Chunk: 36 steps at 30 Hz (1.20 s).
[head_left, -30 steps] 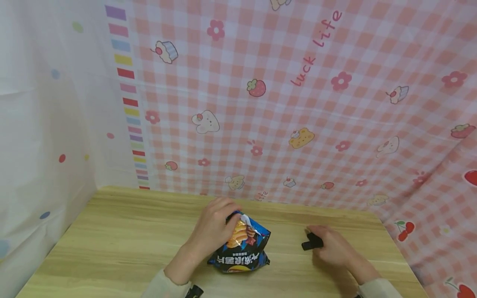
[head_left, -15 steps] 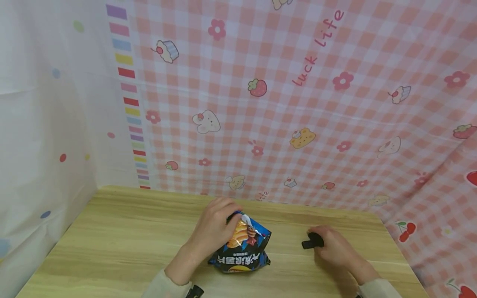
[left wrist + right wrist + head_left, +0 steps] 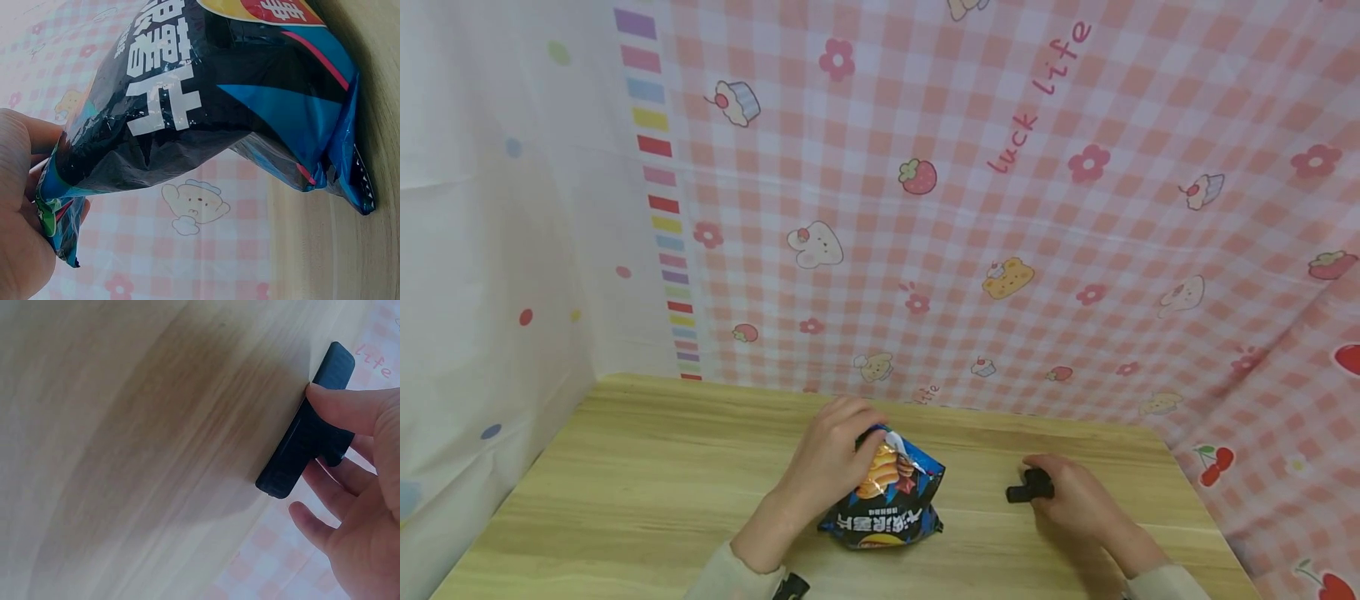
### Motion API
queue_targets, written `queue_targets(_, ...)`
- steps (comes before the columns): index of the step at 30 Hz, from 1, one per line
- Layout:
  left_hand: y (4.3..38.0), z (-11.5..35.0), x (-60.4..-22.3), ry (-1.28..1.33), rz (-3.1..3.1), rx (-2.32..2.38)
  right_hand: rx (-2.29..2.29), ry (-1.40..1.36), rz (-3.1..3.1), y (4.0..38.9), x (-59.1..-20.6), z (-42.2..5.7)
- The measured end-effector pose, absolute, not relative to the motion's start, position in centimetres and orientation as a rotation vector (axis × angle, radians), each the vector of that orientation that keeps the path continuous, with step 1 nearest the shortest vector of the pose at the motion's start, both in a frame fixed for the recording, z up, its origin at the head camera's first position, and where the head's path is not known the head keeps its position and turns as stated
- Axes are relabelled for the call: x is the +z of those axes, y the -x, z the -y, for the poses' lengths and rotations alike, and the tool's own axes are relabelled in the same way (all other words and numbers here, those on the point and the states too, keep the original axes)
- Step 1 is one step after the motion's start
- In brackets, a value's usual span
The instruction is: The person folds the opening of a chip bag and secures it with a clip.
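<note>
Upper end of the black-and-blue chip bag is pinched by the curled thumb and fingers of the left hand; a short crumpled flap is left poking out past the grip. Black clip is gripped by the right hand, thumb laid across the bar, fingers bent behind, one fingertip held just clear; whether the clip is being squeezed apart cannot be told. Bag is seen on the wooden table between the hands, lower end seemingly rested on the wood, body leaned and creased; clip is held well apart from it. Risks, as judged: the pinched end could be lost, since slick film is held only at a narrow gather. If that end is unsealed (cannot be seen), chips could be spilled. Bag could be tipped or slid if the left grip were eased, as only a soft, puckered base is offered for support. Clip could be twisted or sprung loose if force were applied off-centre by the thumb. Contents could be crushed by a harder squeeze. Beyond, the table is backed by checked cloth; no hazard noted there.
</note>
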<state>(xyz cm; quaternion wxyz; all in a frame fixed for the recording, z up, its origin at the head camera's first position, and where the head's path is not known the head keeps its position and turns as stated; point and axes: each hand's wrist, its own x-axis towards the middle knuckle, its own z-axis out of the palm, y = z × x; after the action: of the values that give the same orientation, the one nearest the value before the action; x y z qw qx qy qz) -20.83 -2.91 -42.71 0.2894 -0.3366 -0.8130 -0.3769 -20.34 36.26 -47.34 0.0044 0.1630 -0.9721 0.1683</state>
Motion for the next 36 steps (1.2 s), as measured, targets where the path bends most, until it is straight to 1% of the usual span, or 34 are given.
queue_targets(14, 20.9, 2.9, -42.8, 0.908, 2.164, -1.014, 0.391, -0.589, 3.000, 19.9, -46.6, -36.2)
queue_targets(24, 20.8, 3.0, -42.7, 0.900, 2.170, -1.019, 0.390, -0.618, 3.013, 19.1, -45.6, -36.1)
queue_targets(30, 20.8, 3.0, -42.7, 0.901, 2.168, -1.021, 0.453, -0.660, 3.024, 18.8, -44.9, -36.1)
queue_targets(36, 20.9, 3.0, -42.8, 0.904, 2.161, -1.019, 0.584, -0.631, 3.040, 18.8, -44.3, -35.7)
